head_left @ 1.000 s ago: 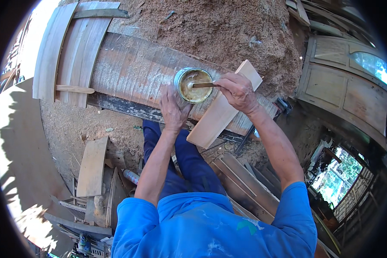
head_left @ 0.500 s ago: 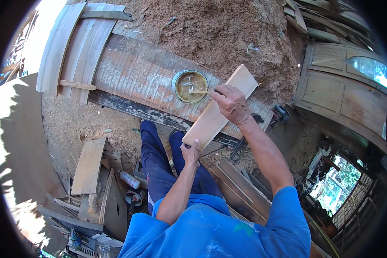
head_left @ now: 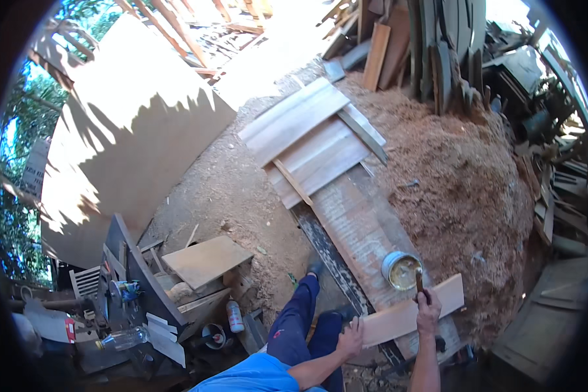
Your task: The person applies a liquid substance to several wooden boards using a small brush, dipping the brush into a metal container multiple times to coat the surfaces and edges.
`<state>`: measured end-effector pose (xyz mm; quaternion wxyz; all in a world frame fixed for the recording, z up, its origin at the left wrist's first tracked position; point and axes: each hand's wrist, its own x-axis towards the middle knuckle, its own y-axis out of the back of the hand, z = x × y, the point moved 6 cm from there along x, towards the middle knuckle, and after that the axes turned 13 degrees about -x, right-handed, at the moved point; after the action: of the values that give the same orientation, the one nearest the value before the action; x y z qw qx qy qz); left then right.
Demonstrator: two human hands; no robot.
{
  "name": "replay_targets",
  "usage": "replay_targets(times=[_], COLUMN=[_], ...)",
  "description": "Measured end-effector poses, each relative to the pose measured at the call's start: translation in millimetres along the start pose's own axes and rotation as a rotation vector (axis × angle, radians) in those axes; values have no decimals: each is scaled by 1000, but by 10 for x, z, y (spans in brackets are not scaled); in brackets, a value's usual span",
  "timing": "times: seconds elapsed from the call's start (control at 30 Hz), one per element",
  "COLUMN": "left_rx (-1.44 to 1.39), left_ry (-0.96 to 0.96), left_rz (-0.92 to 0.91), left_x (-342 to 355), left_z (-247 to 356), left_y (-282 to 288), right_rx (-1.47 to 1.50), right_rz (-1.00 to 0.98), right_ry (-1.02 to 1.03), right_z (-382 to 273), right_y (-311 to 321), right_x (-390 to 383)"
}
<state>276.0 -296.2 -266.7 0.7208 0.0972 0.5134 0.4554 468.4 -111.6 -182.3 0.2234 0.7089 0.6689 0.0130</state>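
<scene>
My left hand (head_left: 351, 336) grips the near left end of a pale wooden board (head_left: 392, 323), which lies slantwise across a long, worn plank bench. In my right hand (head_left: 428, 310) is a slim brown stick (head_left: 419, 279), held upright between closed fingers over the board's far edge. Its upper end is beside the rim of an open can (head_left: 388, 268). The can holds a yellowish-brown liquid and stands on the bench (head_left: 356, 225) just beyond the board. Whether the stick has bristles is too small to tell.
Several flat boards (head_left: 320, 134) rest across the bench's far end. A sawdust heap (head_left: 460, 189) rises along its right side. To the left are a large sheet (head_left: 144, 144), a scrap pile with a tan board (head_left: 206, 261), and a spray can (head_left: 234, 316). My feet stand beside the bench.
The view has swung left and up, so bench, board and can appear lower right. The stick, earlier dipped in the can's liquid, now stands upright at its rim. Both hands keep their hold.
</scene>
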Motion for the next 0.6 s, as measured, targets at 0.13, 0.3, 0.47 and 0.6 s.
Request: replay_targets(times=[0.13,0.3,0.47,0.6], left_rx=[-76,-78,-786,-860], left_ry=[-66,-132,-329,-594], left_rz=[-61,112,0,72], left_x=[-22,-21,-122,-539], left_z=[-11,173,181,613], left_y=[101,165,259,1124], right_rx=[-29,-71,-163,-226], right_rz=[-56,-83,-161,-241], right_ry=[-15,-22,94,186], right_z=[-98,-113,-403,-404], right_y=[-111,-20,88,184], right_x=[45,212,295,360])
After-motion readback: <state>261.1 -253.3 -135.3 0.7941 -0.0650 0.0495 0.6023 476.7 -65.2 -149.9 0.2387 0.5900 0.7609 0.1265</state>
